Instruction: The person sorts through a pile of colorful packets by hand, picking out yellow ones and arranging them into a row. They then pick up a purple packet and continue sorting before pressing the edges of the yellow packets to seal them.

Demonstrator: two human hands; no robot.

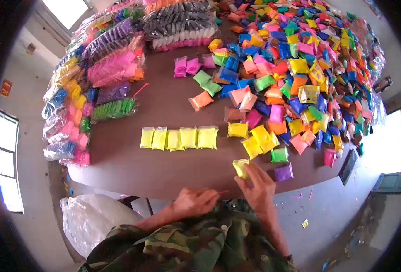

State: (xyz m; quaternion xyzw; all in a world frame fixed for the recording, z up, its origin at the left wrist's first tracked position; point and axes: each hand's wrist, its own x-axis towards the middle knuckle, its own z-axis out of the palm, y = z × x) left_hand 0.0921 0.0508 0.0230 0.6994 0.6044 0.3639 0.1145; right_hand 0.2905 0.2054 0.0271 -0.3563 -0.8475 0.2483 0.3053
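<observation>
My right hand (pixel 257 185) pinches a small pale-yellow packet (pixel 241 168) at the front edge of the table. Close to my body, my left hand (pixel 194 202) is closed, and a thin red strip (pixel 223 192) pokes out from its fingers. Ahead of both hands lies a row of several pale-yellow packets (pixel 175 139), side by side and slightly overlapping. Deeper yellow packets (pixel 260 141) rest just beyond my right hand. A green packet (pixel 280 155) and a purple packet (pixel 283 172) lie to its right.
A large heap of mixed coloured packets (pixel 295 86) covers the right of the brown table (pixel 119 167). Bagged rows of packets (pixel 114 63) are stacked at the left and back. A pink strip (pixel 140 90) lies by the green bag. A clear plastic bag (pixel 94 222) sits below left.
</observation>
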